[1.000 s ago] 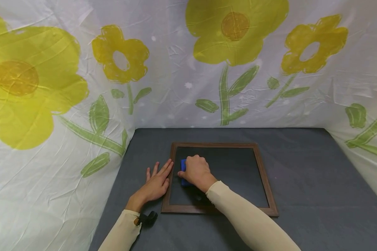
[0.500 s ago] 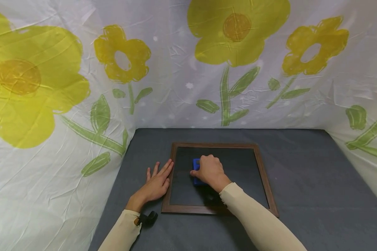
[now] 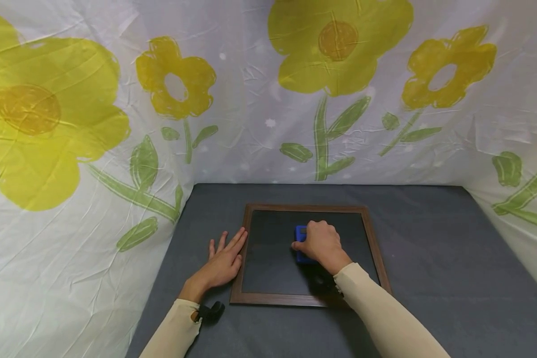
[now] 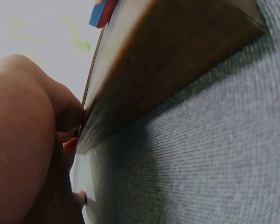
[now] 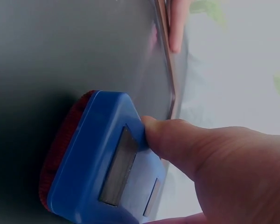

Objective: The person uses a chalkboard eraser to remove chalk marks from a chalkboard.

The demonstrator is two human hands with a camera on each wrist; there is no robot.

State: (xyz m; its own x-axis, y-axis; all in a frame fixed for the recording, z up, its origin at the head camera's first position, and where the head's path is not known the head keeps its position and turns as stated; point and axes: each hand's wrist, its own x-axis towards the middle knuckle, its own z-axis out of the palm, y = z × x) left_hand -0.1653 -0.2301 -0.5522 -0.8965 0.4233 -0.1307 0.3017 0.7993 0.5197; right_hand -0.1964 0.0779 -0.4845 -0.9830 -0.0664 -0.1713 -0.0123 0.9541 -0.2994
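Note:
A chalkboard [image 3: 268, 268] in a brown wooden frame lies flat on the dark table. My right hand [image 3: 323, 244] grips a blue board eraser [image 5: 102, 154] near the middle of the board. The right wrist view shows its dark red felt pad [image 5: 65, 144] facing the black surface and my thumb pressed against the blue body. At the left edge of the frame my left hand [image 3: 221, 263] rests with straight, spread fingers touching the wood. In the left wrist view that hand [image 4: 23, 140] lies along the side of the wooden frame [image 4: 144, 70].
Dark grey cloth [image 3: 452, 278] covers the table around the board. A white curtain [image 3: 250, 144] with yellow flowers closes off the back and sides. A black wrist device [image 3: 211, 312] sits at the left cuff.
My right hand has slid the eraser across the board to the right, from near its left edge to about the middle. The left hand has stayed in place at the frame.

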